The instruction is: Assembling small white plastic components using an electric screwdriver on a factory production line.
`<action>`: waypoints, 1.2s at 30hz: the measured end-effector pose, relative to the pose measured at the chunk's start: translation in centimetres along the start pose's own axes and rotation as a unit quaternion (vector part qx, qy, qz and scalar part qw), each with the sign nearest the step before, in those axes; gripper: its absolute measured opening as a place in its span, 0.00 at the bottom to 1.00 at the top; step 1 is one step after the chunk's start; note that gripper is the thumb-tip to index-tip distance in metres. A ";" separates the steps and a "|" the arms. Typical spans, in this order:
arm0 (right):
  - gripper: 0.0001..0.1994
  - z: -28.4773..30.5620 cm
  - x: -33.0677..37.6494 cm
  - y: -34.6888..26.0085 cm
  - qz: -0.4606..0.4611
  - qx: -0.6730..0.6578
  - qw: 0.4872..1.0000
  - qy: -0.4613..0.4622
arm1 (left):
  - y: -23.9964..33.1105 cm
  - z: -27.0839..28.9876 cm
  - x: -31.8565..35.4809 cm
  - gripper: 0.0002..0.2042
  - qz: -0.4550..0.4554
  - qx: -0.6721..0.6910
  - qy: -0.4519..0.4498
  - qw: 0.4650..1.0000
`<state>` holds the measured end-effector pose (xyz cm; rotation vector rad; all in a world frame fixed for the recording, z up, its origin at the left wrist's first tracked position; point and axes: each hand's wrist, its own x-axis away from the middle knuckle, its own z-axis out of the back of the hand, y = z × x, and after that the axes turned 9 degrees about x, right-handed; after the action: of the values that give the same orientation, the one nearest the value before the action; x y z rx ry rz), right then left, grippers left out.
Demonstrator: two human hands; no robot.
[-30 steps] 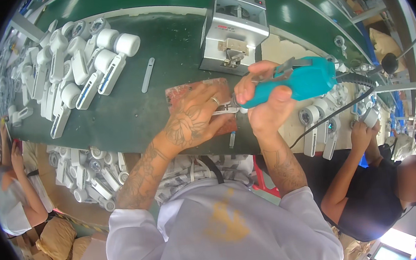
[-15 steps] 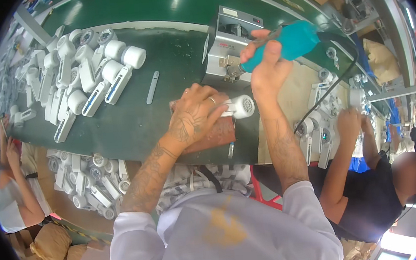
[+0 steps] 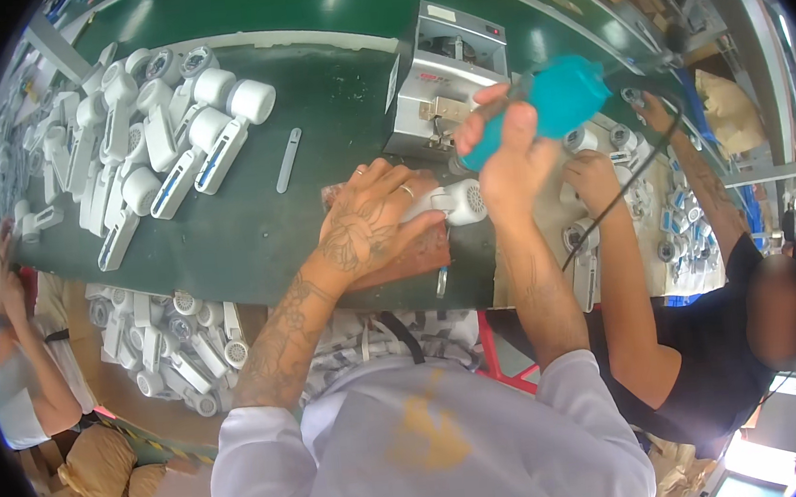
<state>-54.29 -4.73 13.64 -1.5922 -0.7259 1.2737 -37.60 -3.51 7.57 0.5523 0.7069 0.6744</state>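
Note:
My left hand (image 3: 371,215) lies over a white handheld fan (image 3: 463,202), its fingers wrapped round the handle, most of which is hidden. The fan's round slotted head sticks out to the right of the hand. Beneath it is a reddish-brown pad (image 3: 408,259) on the bench. My right hand (image 3: 514,148) grips a teal electric screwdriver (image 3: 560,102), tilted with its lower end toward the fan head. The tip is blurred, and whether it touches anything I cannot tell. Just behind stands a silver box-shaped machine (image 3: 445,79), apparently a screw feeder.
Many white fans (image 3: 165,127) are piled on the bench at left, more in a cardboard box (image 3: 174,344) below. A flat grey strip (image 3: 289,160) lies mid-bench. A black cable (image 3: 633,176) hangs at right, near a co-worker's hand (image 3: 591,179) among fan parts. Another person sits far left.
My right hand has brought the screwdriver's lower end down from the silver machine's front toward the fan. My left hand stays put. The right co-worker's hands have moved apart, one reaching farther back.

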 end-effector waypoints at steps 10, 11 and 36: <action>0.22 1.1 1.4 0.5 0.019 -0.021 1.000 -0.011 | 0.4 0.0 -0.7 0.20 -0.002 0.027 -0.022 0.999; 0.22 1.7 1.6 0.6 0.014 0.000 0.999 -0.029 | 0.5 0.1 -0.6 0.20 -0.009 0.032 -0.022 0.999; 0.29 0.9 -1.9 -0.8 0.051 0.065 0.997 0.005 | 1.0 0.4 -0.9 0.18 0.005 0.016 -0.005 1.000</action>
<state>-55.58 -5.81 15.09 -1.5454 -0.5497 1.3575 -38.15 -3.58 8.81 0.5883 0.7082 0.6694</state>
